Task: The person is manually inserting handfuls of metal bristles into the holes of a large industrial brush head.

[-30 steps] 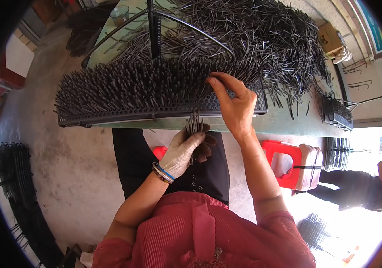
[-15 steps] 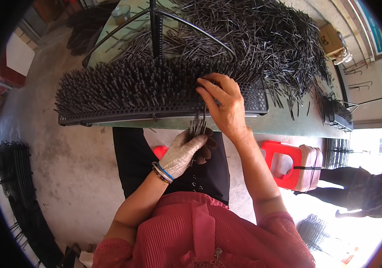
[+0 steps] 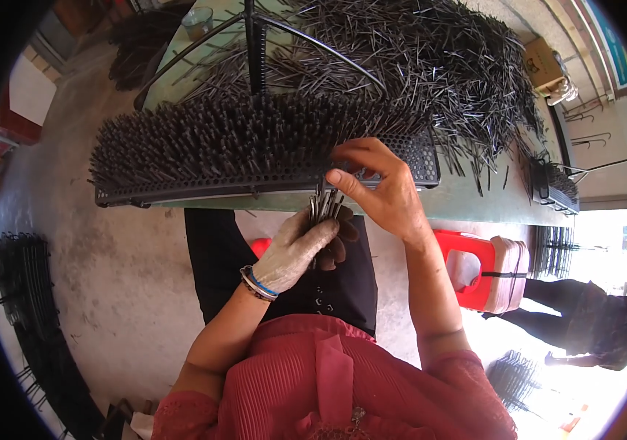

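My left hand [image 3: 300, 246], in a pale work glove with dark finger parts, is closed round a bundle of thin dark metal rods [image 3: 324, 207]; their ends stick up toward the table edge. Just above the bundle is my bare right hand [image 3: 379, 183], thumb apart from its bent fingers, with no rod visible in it. It hovers by the front of a long black perforated rack [image 3: 255, 185]. Dense upright rods [image 3: 203, 143] fill most of the rack's holes. Toward its right end, bare holes show. My right fingertips are partly hidden against the dark rods.
A big heap of loose rods [image 3: 445, 73] covers the greenish table [image 3: 475, 211] behind the rack. A black frame [image 3: 257, 59] rises over the rack. A smaller filled rack [image 3: 554, 187] stands right, near a cardboard box [image 3: 543, 64]. A red stool [image 3: 467, 271] and another person [image 3: 599, 319] are lower right.
My right hand has drawn back from the rack's rods, down toward the bundle, and its thumb has spread from the fingers. My left hand with the rods has shifted only slightly.
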A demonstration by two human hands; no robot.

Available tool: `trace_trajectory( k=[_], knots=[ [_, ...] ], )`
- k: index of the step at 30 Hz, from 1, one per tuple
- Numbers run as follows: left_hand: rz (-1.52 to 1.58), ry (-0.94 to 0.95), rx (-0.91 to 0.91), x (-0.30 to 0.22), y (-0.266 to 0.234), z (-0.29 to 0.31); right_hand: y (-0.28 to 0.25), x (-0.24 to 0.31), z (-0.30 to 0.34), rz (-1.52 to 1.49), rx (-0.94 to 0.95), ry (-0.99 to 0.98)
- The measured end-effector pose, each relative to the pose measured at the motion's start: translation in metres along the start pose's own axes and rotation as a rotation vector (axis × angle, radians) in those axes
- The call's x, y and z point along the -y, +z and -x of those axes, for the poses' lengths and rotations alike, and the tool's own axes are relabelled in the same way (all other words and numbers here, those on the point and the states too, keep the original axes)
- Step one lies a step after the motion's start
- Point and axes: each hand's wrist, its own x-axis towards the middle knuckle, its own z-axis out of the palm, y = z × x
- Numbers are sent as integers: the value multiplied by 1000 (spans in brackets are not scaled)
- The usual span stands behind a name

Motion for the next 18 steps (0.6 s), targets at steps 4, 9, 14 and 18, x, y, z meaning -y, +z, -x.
trace_trajectory(
  k=[4,9,14,18],
  knots=[
    [-93,48,42,0,-1,0,-4,3,7,-71,98,15],
    [-177,28,73,2,-5,-1,-1,-3,8,-134,222,101],
    [-145,26,-9,5,-5,-3,3,-11,1,-317,32,254],
    [-113,53,-24,10,-14,-4,6,-3,-7,-317,-94,215]
  ],
)
